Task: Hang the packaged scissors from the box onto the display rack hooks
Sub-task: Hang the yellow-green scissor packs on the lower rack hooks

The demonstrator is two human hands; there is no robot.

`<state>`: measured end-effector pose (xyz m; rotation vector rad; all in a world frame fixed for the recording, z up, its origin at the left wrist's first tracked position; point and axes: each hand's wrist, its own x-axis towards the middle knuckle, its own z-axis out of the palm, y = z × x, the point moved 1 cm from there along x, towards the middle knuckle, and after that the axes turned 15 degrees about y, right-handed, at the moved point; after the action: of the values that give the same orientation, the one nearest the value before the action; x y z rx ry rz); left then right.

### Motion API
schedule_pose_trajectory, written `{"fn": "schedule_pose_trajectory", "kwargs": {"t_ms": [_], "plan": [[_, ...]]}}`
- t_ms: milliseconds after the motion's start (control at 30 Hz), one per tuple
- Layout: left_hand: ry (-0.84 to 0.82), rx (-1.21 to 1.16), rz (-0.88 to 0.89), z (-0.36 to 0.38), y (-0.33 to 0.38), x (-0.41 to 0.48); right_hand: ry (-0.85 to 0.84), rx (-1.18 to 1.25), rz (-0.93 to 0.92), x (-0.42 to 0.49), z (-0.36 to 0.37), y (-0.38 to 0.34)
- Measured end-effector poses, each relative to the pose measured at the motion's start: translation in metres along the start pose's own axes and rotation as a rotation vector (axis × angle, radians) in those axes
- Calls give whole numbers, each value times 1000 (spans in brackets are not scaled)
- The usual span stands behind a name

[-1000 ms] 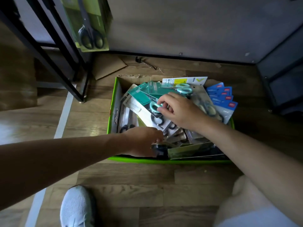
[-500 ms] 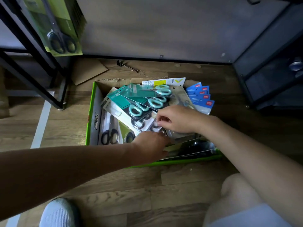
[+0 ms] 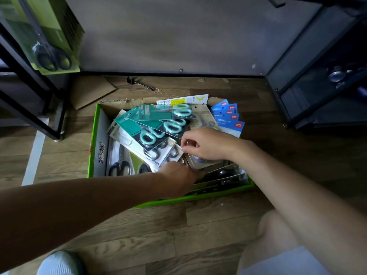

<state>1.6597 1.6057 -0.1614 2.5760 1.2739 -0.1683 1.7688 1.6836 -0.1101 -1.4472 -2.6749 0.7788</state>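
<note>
Far up and left of the 2 hands, green packs (image 3: 52, 48) of black scissors hang on the rack (image 3: 25, 114), whose foot stands on the wood floor. A pale shoe (image 3: 59, 262) shows below the left forearm. The green box (image 3: 91, 155) sits on the floor, crammed with packaged scissors, and both hands reach into it. The left hand (image 3: 178, 177) lies knuckles-up near the box's near wall. Its fingers are pushed in among the packs and hidden, so I cannot tell whether it grips anything. Beyond it, teal packs (image 3: 158, 126) with mint handles lie fanned over a white pack (image 3: 168, 153). A loose hook (image 3: 141, 84) lies on the floor past the box. The right hand (image 3: 206, 144), just beyond and right of the left one, has its fingers curled, with thumb and forefinger pinching the white pack's corner. Just past its knuckles, blue packs (image 3: 228, 116) fan against the box's far right corner. Far to its right stands a dark shelf (image 3: 317, 86).
</note>
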Motion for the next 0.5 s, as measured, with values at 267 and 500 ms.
{"fn": "schedule_pose_trajectory", "kwargs": {"t_ms": [267,500], "plan": [[16,-232,-85,-49,-40,-16,-2,97,22,-3,-14,-6],[40,-425,-117,-69,-87,-28,-227,-69,-56,8,-26,-31]]}}
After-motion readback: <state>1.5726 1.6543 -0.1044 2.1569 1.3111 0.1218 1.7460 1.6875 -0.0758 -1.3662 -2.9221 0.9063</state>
